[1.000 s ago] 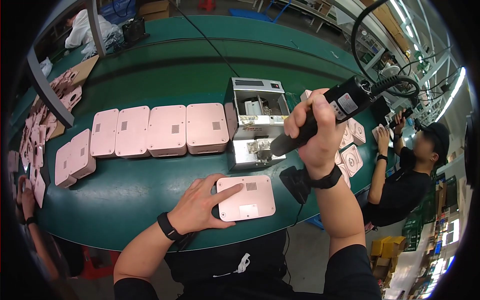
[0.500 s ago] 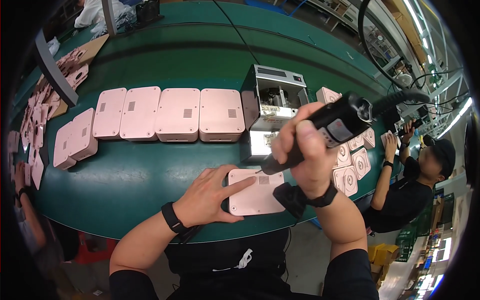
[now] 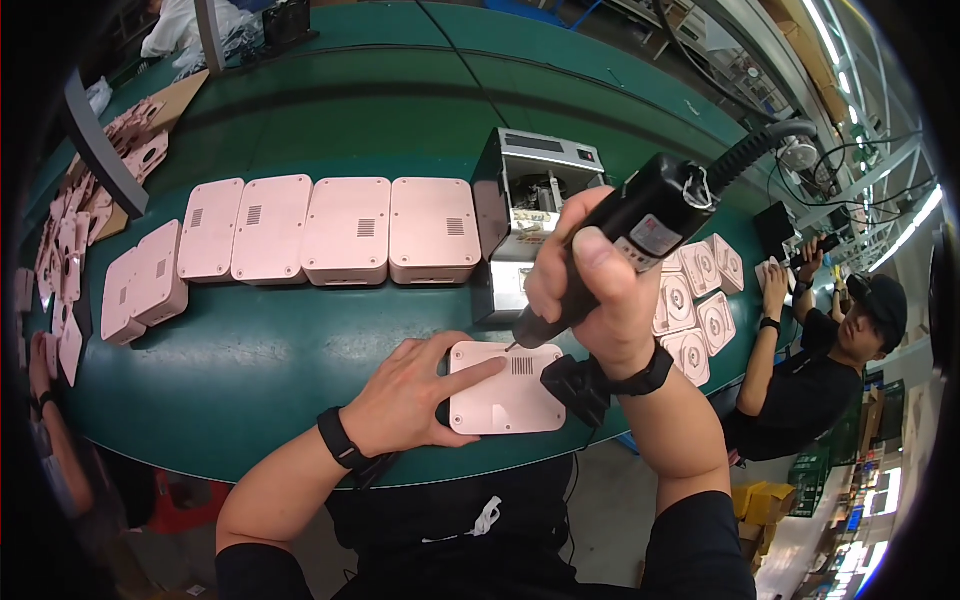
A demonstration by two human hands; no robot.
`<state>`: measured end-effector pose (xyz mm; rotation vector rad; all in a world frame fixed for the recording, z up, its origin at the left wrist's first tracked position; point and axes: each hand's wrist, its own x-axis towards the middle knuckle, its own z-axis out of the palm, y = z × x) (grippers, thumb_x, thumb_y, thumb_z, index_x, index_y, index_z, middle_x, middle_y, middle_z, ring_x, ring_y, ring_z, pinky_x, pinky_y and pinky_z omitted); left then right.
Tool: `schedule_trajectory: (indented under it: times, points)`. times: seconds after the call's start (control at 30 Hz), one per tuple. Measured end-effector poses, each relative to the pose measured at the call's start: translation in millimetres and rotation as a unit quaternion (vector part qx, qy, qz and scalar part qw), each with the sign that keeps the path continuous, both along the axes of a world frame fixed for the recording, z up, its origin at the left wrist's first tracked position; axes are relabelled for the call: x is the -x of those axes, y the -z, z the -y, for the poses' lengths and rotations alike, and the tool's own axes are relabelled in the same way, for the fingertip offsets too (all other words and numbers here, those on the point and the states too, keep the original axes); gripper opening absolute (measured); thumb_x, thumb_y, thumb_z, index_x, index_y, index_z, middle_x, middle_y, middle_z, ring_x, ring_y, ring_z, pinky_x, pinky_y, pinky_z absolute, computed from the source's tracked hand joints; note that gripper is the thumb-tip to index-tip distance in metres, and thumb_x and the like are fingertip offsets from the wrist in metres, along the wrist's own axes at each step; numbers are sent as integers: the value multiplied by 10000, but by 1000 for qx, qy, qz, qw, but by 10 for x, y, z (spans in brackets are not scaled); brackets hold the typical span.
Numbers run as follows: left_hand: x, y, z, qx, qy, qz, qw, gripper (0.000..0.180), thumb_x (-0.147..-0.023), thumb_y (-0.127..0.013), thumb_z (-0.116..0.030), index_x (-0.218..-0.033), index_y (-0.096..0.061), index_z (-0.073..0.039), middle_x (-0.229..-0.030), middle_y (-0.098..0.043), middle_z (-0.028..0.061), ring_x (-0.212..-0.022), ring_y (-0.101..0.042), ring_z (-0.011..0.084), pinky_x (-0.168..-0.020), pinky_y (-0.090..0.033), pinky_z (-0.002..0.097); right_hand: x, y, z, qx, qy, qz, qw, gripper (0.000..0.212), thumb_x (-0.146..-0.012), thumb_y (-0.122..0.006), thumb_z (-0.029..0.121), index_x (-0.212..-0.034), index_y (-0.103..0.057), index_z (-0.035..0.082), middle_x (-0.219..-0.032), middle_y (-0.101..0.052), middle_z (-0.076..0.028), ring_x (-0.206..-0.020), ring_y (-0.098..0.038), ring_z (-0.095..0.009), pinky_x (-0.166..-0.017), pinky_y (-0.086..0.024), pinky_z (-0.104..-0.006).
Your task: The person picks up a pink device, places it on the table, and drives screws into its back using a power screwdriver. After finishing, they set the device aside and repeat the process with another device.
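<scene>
A pale pink plastic housing (image 3: 528, 405) lies in front of me near the bench's front edge, its slotted face up with screw holes around the rim. My left hand (image 3: 405, 395) grips its left end, thumb at the near edge and index finger stretched across the top. My right hand (image 3: 605, 300) is wrapped round a black electric screwdriver (image 3: 650, 205), tilted, with its cable running up to the right. The tip of the bit meets the housing's far edge, near the middle, just beyond my left index finger; whether a screw is under it is too small to tell.
Behind my right hand stands a screw feeder (image 3: 540, 148). Several closed pink housings (image 3: 345, 225) form a row to the left, and round-recessed pink parts (image 3: 700, 268) lie right. Loose pink panels (image 3: 75, 235) are heaped far left. A co-worker (image 3: 800, 370) works at the right.
The screwdriver and my right hand have shifted slightly left and down. The bit now sits at the housing's far-middle edge. My left hand keeps its grip; the view has moved slightly.
</scene>
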<state>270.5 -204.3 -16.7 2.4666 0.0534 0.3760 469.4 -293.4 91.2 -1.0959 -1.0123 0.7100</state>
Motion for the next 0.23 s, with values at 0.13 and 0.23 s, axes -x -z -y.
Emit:
schedule_trajectory:
  times: [0.13, 0.23]
  points:
    - [18, -17, 48, 4, -5, -1, 1000, 850, -637, -874, -375, -1422, -560, -290, -1349, -496, 147, -1171, -540, 349, -1000, -443, 441, -33, -31, 59, -14, 29, -31, 999, 266, -938, -584, 273, -1060, -494, 53, -639, -519, -89, -468, -495, -180, -485, -455, -333]
    - [18, -14, 54, 9, 0, -7, 1000, 850, -641, -876, -364, -1426, -558, -293, -1360, -492, 144, -1180, -535, 360, -1006, -440, 443, -45, 26, 122, -28, 74, -48, 996, 284, -940, -583, 300, -1058, -496, 56, -644, -523, -94, -470, -501, -183, -482, -458, -339]
